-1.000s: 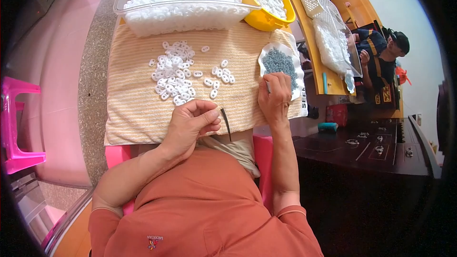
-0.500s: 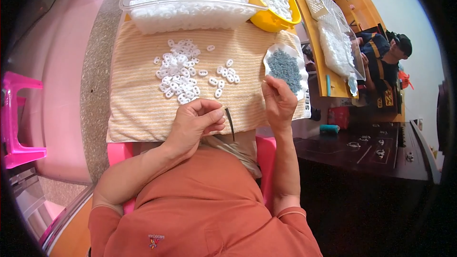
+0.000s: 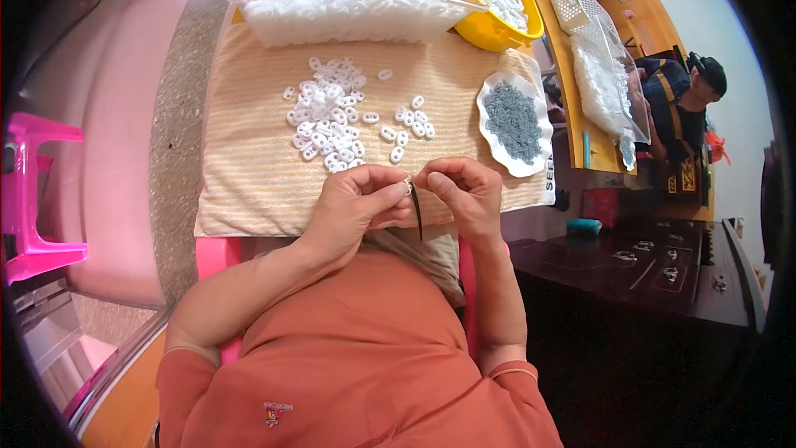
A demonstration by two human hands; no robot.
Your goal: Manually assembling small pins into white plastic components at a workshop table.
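Note:
My left hand (image 3: 365,203) pinches a small white two-hole plastic piece (image 3: 408,187) between thumb and forefinger, in front of my belly. From it a thin black strip (image 3: 418,214) hangs down. Close against the piece, my right hand (image 3: 466,195) has thumb and forefinger pinched together; what lies in that pinch is too small to make out. Beyond my left hand lies a loose heap of the same white two-hole pieces (image 3: 327,112), with several more (image 3: 411,119) scattered to its right. A white wavy-edged dish (image 3: 543,137) of small grey pieces (image 3: 512,123) sits past my right hand.
A striped cloth (image 3: 249,141) covers the work surface. At its far side stand a clear bin (image 3: 356,12) and a yellow basin (image 3: 489,36), both full of white pieces. A pink stool (image 3: 41,199) is at left. Another person (image 3: 684,95) sits at a wooden table (image 3: 572,116) on the right.
My right hand has moved left from beside the grey pieces to meet my left hand at the white piece. The whole view has shifted slightly.

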